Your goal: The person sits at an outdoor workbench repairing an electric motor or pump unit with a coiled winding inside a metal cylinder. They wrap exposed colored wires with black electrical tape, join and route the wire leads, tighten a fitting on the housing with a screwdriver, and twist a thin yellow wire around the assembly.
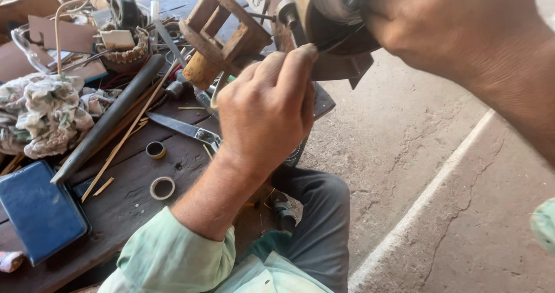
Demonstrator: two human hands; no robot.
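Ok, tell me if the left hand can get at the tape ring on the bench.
Probably yes. The left hand is pinched at the work above the bench, but the tape ring lies uncovered just beside its forearm, with nothing over it.

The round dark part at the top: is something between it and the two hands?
Nothing visible. The right hand already grips the round dark part from above, and the left hand has its fingertips at its lower edge, with no object between.

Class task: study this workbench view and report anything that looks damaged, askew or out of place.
The concrete floor is cracked near the bench. On the dark wooden bench, thin sticks, a knife and tape rolls lie scattered, with a crumpled cloth beside them.
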